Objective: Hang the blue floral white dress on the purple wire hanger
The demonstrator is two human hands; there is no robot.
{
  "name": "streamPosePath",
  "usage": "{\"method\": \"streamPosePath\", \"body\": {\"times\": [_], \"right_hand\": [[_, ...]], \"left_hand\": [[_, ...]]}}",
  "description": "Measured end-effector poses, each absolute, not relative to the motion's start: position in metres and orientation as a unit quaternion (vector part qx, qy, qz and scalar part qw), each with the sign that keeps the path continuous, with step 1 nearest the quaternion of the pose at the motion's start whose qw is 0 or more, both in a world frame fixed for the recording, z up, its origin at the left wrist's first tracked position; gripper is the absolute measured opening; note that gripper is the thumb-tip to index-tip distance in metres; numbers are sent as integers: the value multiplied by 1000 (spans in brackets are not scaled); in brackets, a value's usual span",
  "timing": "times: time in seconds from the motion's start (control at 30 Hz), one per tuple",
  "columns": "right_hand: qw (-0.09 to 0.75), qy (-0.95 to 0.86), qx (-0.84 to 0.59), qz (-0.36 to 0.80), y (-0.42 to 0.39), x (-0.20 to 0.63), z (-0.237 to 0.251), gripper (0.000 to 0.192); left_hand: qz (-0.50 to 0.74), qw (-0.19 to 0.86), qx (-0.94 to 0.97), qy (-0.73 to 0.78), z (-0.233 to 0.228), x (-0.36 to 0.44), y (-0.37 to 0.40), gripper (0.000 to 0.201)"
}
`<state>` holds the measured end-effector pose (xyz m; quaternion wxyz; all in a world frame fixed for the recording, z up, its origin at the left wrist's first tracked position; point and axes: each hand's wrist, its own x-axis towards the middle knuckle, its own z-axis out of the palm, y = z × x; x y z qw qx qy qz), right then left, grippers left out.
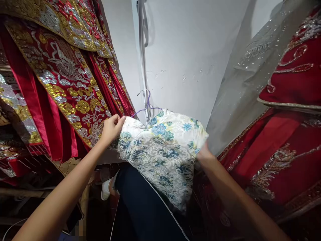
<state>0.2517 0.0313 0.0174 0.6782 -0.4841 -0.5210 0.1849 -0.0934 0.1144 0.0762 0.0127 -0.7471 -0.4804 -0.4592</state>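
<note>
A white short-sleeved floral top (pixel 160 150) with blue, green and yellow flowers hangs in front of me on a thin purple hanger (pixel 148 105). The hanger's hook is at a pale upright metal rail (pixel 143 63). My left hand (pixel 113 127) is closed on the top's left shoulder edge, thumb and fingers pinching the fabric. At the opposite side, my right hand (pixel 204 152) reaches up into or behind the right sleeve. The cloth hides its fingers, so I cannot see how they are set. The sleeve stands out stretched around it.
Red garments with gold and silver embroidery (pixel 75 83) hang close on the left. On the right hang a red beaded dress (pixel 281 140) and a sheer sparkly veil-like cloth (pixel 245 77). A white wall (pixel 185 50) stands behind. My dark-trousered leg (pixel 140 197) is below the top.
</note>
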Motion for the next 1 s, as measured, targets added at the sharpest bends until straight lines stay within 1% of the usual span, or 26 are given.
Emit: {"method": "streamPosePath", "body": {"times": [0.03,0.07,0.13,0.23,0.3,0.37,0.47,0.53,0.63,0.73,0.8,0.87,0.9,0.93,0.97,1.0], "right_hand": [[689,-509,-466,222,30,257,19,68],[699,-493,-448,263,29,262,22,67],[712,-466,-424,310,27,267,31,58],[748,-439,-408,284,25,264,48,47],[778,-407,-396,270,25,259,57,46],[789,-378,-387,292,23,252,60,48],[800,-345,-375,318,20,240,54,49],[819,-315,-373,302,18,231,48,47],[837,-280,-351,313,20,219,45,42],[842,-257,-330,342,19,210,49,36],[862,-235,-336,299,9,201,48,33],[874,-248,-364,204,-12,185,38,28],[867,-287,-377,152,-24,175,31,26],[847,-350,-387,106,-38,166,23,23],[810,-450,-367,81,-50,156,16,23],[754,-569,-321,69,-61,148,10,29]], "left_hand": [[-454,18,-750,-481,77,-92,114,33],[-447,18,-759,-474,78,-89,113,32],[-432,12,-788,-439,86,-77,112,33],[-429,-17,-831,-354,105,-50,108,40],[-432,-17,-847,-311,118,-33,105,43],[-440,16,-849,-293,128,-21,99,45],[-476,70,-824,-299,132,-18,89,40],[-495,72,-806,-316,128,-23,81,35],[-475,32,-808,-348,118,-34,68,31],[-398,-22,-840,-368,110,-44,51,38],[-363,-54,-854,-369,108,-47,38,41],[-369,-99,-850,-362,108,-47,26,42],[-384,-133,-842,-354,108,-46,22,42],[-399,-176,-832,-343,107,-45,18,43],[-414,-223,-819,-330,107,-43,15,43],[-426,-268,-803,-319,106,-41,12,43]]}}
